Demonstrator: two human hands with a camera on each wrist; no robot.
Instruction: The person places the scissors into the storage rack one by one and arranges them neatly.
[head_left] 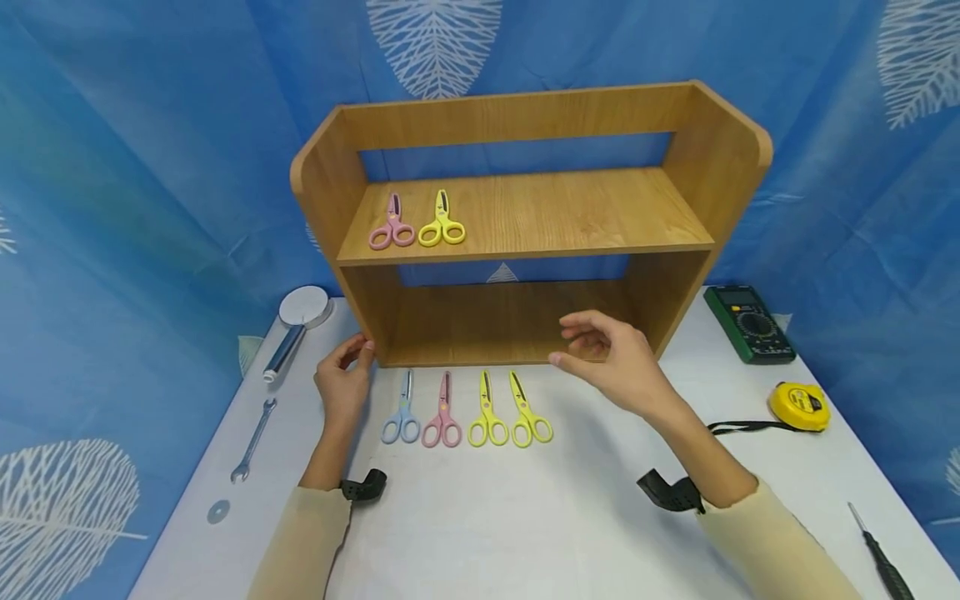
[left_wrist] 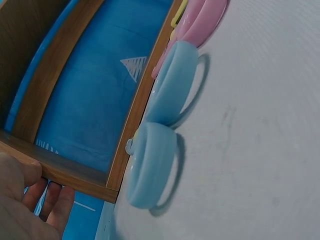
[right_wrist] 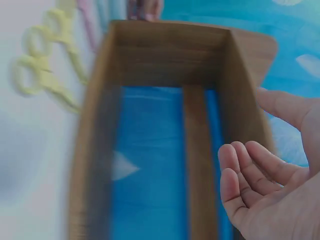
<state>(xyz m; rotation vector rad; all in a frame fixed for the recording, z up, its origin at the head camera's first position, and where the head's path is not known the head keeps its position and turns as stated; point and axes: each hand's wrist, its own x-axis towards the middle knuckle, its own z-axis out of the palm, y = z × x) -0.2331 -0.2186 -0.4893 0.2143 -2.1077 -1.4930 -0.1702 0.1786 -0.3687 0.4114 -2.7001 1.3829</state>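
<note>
Lower frame, head view: your two sleeved forearms enter from the bottom edge over the white tabletop (head_left: pixel 525 517). At far lower right lies a screwdriver (head_left: pixel 881 558); at lower left a washer (head_left: pixel 218 511) and a wrench (head_left: pixel 252 439).

Centre: a row of four scissors lies handles toward you, from left to right blue scissors (head_left: pixel 402 410), pink scissors (head_left: pixel 443 413), and two yellow pairs (head_left: pixel 510 412). Your left hand (head_left: pixel 343 382) sits just left of the blue scissors, fingers loosely curled and holding nothing, fingertips at the lower left corner of the shelf (head_left: pixel 525 217); whether they touch it you cannot tell. Your right hand (head_left: pixel 611 360) hovers above and right of the yellow pairs, in front of the shelf's lower opening, fingers relaxed, palm empty.

Right of centre: a tape measure (head_left: pixel 799 406) and, beyond it, a multimeter (head_left: pixel 748 322). Left: a flashlight (head_left: pixel 296 327).

Upper centre: on the shelf's upper board, left end, rest a second pink pair (head_left: pixel 392 223) and a yellow pair (head_left: pixel 442 222). A blue curtain (head_left: pixel 150 167) fills the background.
</note>
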